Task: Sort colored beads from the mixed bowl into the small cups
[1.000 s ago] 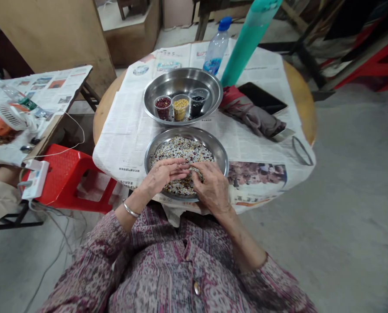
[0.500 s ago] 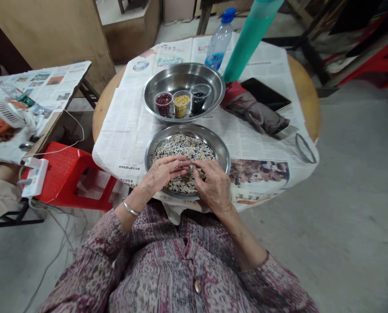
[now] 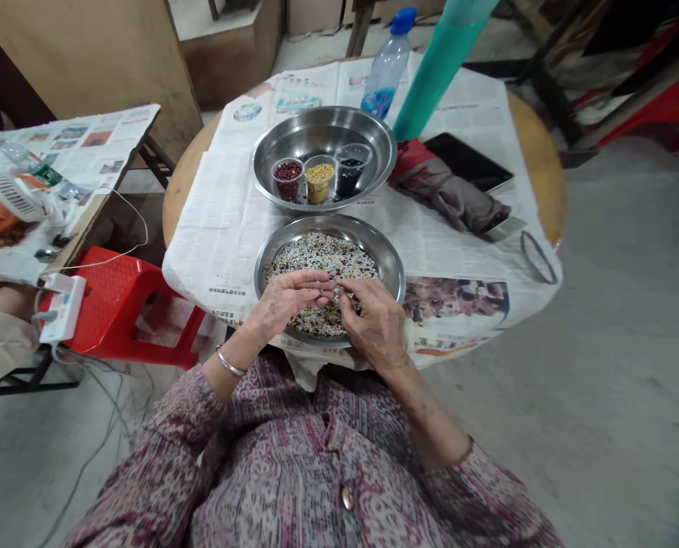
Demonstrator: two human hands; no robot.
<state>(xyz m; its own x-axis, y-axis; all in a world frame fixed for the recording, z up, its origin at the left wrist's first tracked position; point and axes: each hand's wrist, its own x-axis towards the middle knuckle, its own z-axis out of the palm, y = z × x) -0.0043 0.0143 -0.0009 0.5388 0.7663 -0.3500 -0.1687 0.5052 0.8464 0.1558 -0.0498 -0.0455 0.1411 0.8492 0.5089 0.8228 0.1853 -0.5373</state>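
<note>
Over a steel basin [image 3: 395,262] of mixed white grains and coloured beans [image 3: 328,255], both my hands meet near the middle. My left hand [image 3: 294,301], with a silver bangle at the wrist, is turned partly palm up with its fingers stretched out. A tiny dark speck shows on those fingers, too small to name. My right hand [image 3: 374,316] has curled fingers, thumb and index drawn in close at the left fingertips. Whatever they pinch is hidden. Behind stands a larger steel basin [image 3: 271,144] with cups of dark red beans [image 3: 288,180], yellow beans [image 3: 319,181] and black beans [image 3: 349,173].
Newspaper [image 3: 214,236] covers the round table. At its back stand a blue-capped bottle [image 3: 386,68] and a tall green container [image 3: 439,72]. A folded grey-and-red cloth item [image 3: 447,186] and a dark tablet [image 3: 470,164] lie right. A red stool [image 3: 111,304] stands left.
My left hand has turned slightly, showing more of its fingers and the dark speck. My right hand stays nearly in place at the left fingertips. The view has shifted a little.
</note>
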